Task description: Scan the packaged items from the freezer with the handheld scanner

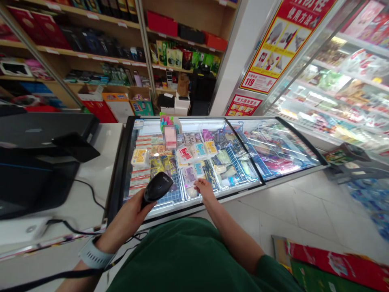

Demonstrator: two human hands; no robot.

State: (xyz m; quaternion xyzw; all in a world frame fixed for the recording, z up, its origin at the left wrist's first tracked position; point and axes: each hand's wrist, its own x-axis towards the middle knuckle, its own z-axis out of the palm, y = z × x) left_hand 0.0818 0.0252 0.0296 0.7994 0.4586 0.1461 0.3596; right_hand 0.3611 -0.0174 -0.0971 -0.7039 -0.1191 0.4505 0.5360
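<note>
My left hand (133,215) is wrapped round a black handheld scanner (158,186), held over the near left part of a glass-topped freezer (194,207). Close to the front edge of the glass, my right hand (204,189) has its fingers curled near a purple-labelled packet (189,173); whether it grips anything is too small to tell. Beside that packet is a blue-labelled one (199,168). Packs with red (184,154), blue (199,149) and orange (210,147) labels lie just behind. Another orange-labelled pack (140,157) sits at the left of the glass.
On the left, a white counter (105,152) bears a dark monitor or terminal (36,178) and cables. Stocked shelves (82,52) stand behind the freezer. A lit display fridge (340,81) is at right, and red and green boxes (331,263) lie at lower right.
</note>
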